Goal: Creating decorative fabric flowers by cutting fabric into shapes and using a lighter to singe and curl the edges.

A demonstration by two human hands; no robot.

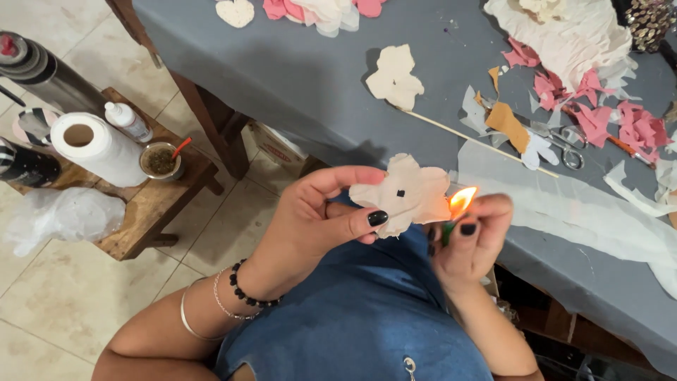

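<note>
Pale beige floor tiles [63,310] with thin grout lines cover the room. A low brown wooden side table [151,204] stands on them at left. Just beside it, dark wooden legs [211,120] hold up the long surface draped in grey-blue cloth [296,77]. Soft, even light falls, with faint shadows.

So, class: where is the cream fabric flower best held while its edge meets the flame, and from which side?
Probably the left petals, coming from the left, as the left hand does. The flower is flat and thin, so thumb and fingers can pinch it. The flame from the lighter in the right hand touches its right edge, so the far side keeps fingers clear.
</note>
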